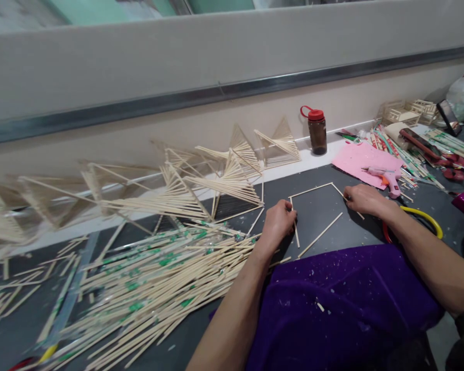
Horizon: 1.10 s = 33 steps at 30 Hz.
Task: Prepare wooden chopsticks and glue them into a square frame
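On the grey table, slim wooden chopsticks are laid out in an open frame. My left hand (280,220) has its fingers closed around the upper part of the left chopstick (297,236). The right chopstick (337,190) slants under my right hand (362,199), whose fingers pinch it near its middle. Between them, the far chopstick (311,190) meets both at its ends. A loose chopstick (320,235) lies diagonally nearer to me, apart from the right one. Whether the corners are joined I cannot tell.
A big pile of chopsticks (170,278), many in green-printed wrappers, spreads at left. Twisted stick structures (224,178) line the wall. A brown bottle (317,135) stands behind. At right are a pink glue gun (386,176), yellow-handled scissors (429,219) and a phone (448,117). Purple cloth (344,304) covers the near edge.
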### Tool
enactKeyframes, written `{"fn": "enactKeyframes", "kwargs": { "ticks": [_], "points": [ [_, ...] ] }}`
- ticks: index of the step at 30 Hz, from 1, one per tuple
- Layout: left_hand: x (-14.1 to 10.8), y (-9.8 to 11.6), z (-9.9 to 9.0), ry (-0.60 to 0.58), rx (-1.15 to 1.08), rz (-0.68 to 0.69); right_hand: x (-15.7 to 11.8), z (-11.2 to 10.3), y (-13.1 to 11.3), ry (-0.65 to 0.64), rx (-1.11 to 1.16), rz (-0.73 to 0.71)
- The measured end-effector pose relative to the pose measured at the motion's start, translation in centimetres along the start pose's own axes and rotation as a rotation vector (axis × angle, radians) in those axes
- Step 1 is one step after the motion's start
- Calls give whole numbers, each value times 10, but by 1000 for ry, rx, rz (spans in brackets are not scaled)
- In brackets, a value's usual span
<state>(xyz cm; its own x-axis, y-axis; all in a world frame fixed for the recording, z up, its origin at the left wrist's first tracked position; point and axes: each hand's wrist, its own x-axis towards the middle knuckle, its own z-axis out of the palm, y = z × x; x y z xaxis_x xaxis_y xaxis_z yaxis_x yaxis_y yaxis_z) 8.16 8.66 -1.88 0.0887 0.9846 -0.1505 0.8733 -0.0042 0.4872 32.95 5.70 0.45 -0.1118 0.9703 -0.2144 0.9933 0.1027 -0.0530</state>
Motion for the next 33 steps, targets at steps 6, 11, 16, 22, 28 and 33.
{"fn": "enactKeyframes", "kwargs": {
  "ticks": [6,11,16,22,28,33],
  "points": [
    [3,-3,3,37,1,37,1,1,0,-1,-8,-13],
    [4,-3,3,75,53,47,2,1,0,-11,-7,-4],
    [5,-4,4,87,64,51,0,-1,-1,-9,2,-1],
    [3,-3,1,67,33,38,-2,-4,1,11,-2,-2],
    [2,-4,-7,95,28,17,-15,-12,-11,170,-14,-159],
    [0,-3,-12,160,6,46,-25,-8,-36,80,-23,-481]
  ]
}}
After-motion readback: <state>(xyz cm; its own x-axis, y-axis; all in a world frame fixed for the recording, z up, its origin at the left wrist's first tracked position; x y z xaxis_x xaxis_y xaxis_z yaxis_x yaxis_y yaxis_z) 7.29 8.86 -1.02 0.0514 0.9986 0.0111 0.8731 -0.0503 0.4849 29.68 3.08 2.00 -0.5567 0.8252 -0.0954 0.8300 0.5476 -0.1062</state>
